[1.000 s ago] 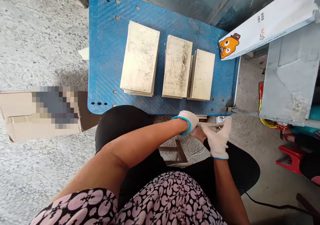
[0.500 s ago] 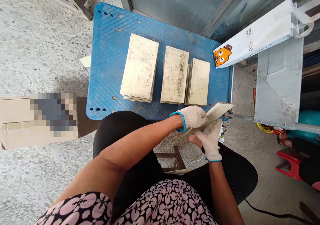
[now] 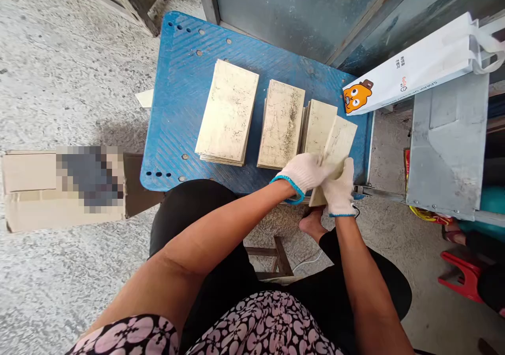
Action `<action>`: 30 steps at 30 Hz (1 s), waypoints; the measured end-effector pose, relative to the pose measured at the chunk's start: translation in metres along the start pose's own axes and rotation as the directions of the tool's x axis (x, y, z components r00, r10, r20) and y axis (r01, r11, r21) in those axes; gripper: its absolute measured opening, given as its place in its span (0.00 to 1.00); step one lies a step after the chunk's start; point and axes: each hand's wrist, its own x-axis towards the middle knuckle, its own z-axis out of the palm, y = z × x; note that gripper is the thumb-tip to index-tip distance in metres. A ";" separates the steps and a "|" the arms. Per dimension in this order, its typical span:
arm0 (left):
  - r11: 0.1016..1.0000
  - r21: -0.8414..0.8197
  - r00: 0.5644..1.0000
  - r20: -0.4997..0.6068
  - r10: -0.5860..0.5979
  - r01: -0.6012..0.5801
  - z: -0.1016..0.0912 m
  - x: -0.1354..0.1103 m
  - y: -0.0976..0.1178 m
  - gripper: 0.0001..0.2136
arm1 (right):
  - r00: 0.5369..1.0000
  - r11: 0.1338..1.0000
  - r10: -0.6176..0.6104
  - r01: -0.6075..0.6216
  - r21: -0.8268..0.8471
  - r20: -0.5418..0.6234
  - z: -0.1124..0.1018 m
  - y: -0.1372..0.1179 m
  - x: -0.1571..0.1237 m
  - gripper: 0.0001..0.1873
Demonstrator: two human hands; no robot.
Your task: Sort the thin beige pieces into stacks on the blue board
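Both my hands wear white knit gloves. My left hand point(image 3: 303, 173) and my right hand point(image 3: 340, 192) are closed on the near end of a pale rectangular plate point(image 3: 337, 145). The plate is tilted up over the right front corner of the blue board point(image 3: 173, 113). Its far end reaches over the right stack point(image 3: 317, 125) of the same plates. A middle stack point(image 3: 281, 123) and a left stack point(image 3: 229, 112) lie flat on the board.
A white paper bag with an orange cartoon face point(image 3: 414, 71) leans at the back right. A grey metal machine housing point(image 3: 450, 144) stands right. A cardboard box point(image 3: 31, 189) lies on the concrete left. A red stool point(image 3: 465, 276) and a wooden stool frame point(image 3: 276, 255) sit low.
The plate rose from low beside the machine, turned up and moved left over the right stack. Both hands went with it.
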 end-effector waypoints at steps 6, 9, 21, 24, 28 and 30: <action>0.933 0.360 0.971 0.226 -0.074 -0.013 0.000 -0.020 0.000 0.20 | 1.000 0.987 -0.025 0.028 -0.156 0.019 0.016 -0.027 0.050 0.66; 0.915 0.399 0.956 0.287 -0.067 -0.056 0.006 -0.027 -0.001 0.17 | 1.000 0.982 -0.022 0.025 -0.189 0.016 0.025 -0.037 0.065 0.66; 0.924 0.369 0.935 0.352 -0.042 -0.097 0.010 -0.031 0.000 0.16 | 1.000 0.970 -0.016 0.013 -0.241 -0.014 0.054 -0.044 0.092 0.65; 0.928 0.362 0.935 0.352 -0.048 -0.089 0.011 -0.031 -0.001 0.16 | 1.000 0.971 -0.009 0.005 -0.241 -0.013 0.058 -0.046 0.088 0.65; 0.925 0.370 0.934 0.354 -0.049 -0.091 0.014 -0.030 -0.003 0.15 | 0.999 0.971 -0.031 0.026 -0.239 -0.017 0.061 -0.045 0.084 0.66; 0.923 0.370 0.928 0.370 -0.044 -0.104 0.014 -0.030 -0.003 0.16 | 1.000 0.973 -0.025 0.021 -0.230 -0.011 0.061 -0.042 0.084 0.64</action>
